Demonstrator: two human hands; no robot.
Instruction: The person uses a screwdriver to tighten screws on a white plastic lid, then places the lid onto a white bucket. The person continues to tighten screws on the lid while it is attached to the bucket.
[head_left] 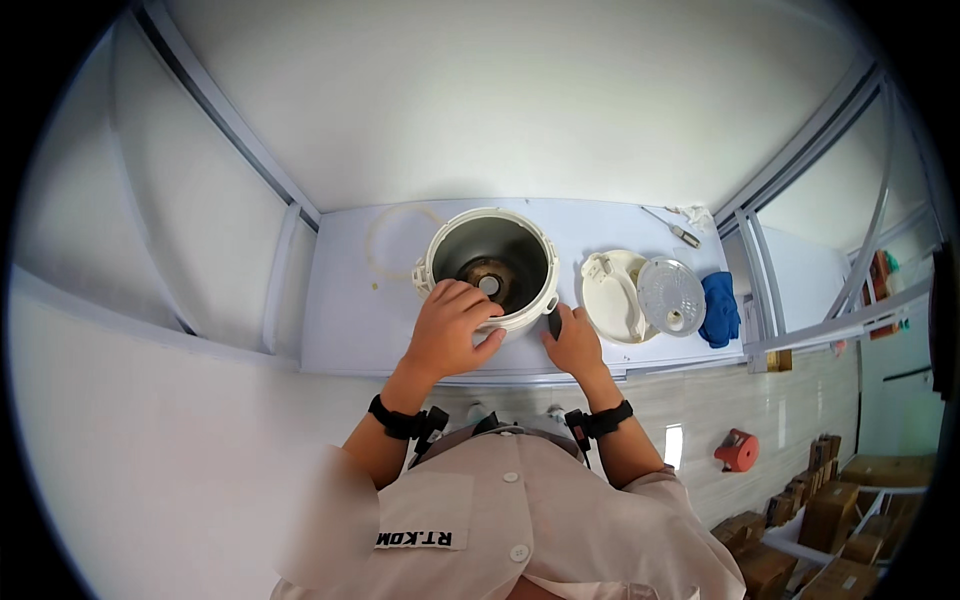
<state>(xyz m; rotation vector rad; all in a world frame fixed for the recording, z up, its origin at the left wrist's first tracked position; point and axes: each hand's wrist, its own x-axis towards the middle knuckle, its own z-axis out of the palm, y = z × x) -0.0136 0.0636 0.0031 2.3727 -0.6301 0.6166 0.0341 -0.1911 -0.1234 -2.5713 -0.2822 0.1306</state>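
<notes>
White walls and a metal-framed partition close in a pale blue table [350, 320], seen from above, with the person standing at its near edge. At the middle of the table sits an open white cooker [492, 265], its metal bowl empty and a round heating plate showing at the bottom.

From the cooker, the left hand [447, 330] lies at about 7 o'clock, fingers curled over the near rim and gripping it. The right hand [575, 342] is at about 4 o'clock, just beside the cooker's wall; its fingers are drawn in narrow around a small dark thing [555, 322] that may be a tool handle, though it is too small to tell.

At 3 o'clock lie a cream lid [612, 295] and, touching it, a clear round inner plate [671, 295]; a blue cloth [718, 308] sits just beyond. A thin pale ring [385, 245] lies at 9 o'clock, and a screwdriver [678, 232] rests near the far right corner beside a white rag [695, 213].

The cooker stands close to the table's near edge, so a hard pull from the left hand could, I judge, drag it off. If the dark thing is a tool, a slip could drive it toward the left fingers, which are near. The lid and plate also sit close to the edge and an elbow could knock them to the floor [760, 420], where boxes [830, 520] and a red thing [737, 450] lie.
</notes>
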